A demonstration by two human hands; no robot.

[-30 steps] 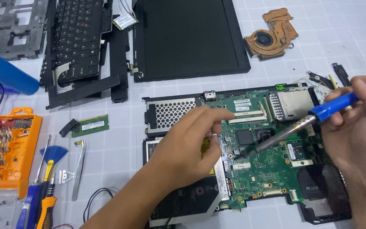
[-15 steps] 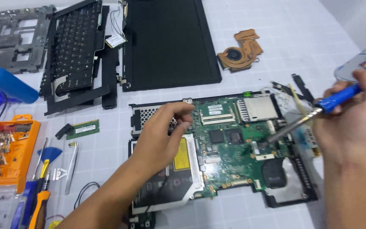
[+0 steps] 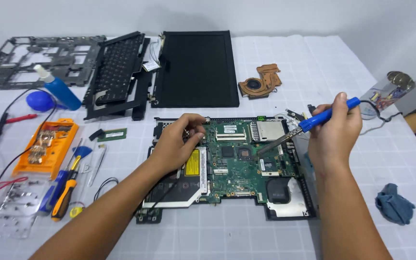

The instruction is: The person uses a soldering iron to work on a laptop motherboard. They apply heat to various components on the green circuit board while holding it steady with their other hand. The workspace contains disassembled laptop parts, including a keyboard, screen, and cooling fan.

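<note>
An opened laptop base with a green motherboard (image 3: 239, 168) lies in the middle of the white table. My left hand (image 3: 176, 142) rests on the board's upper left corner, fingertips pinched together there; whether they hold anything is hidden. My right hand (image 3: 335, 132) grips a blue-handled soldering iron (image 3: 309, 124). Its metal tip points down-left and hovers just above the board near a chip (image 3: 268, 163).
A black laptop lid (image 3: 196, 67), a keyboard (image 3: 116, 72) and a frame (image 3: 30, 60) lie at the back. A copper fan heatsink (image 3: 261, 83) sits right of the lid. At left are a blue bottle (image 3: 58, 89), an orange bit case (image 3: 46, 147), screwdrivers (image 3: 66, 188) and a memory stick (image 3: 112, 135). A blue cloth (image 3: 395, 203) lies at right.
The view has pulled back and tilted up, showing more of the table. Both hands stay on the board; the soldering iron tip has shifted slightly and lifted a little.
</note>
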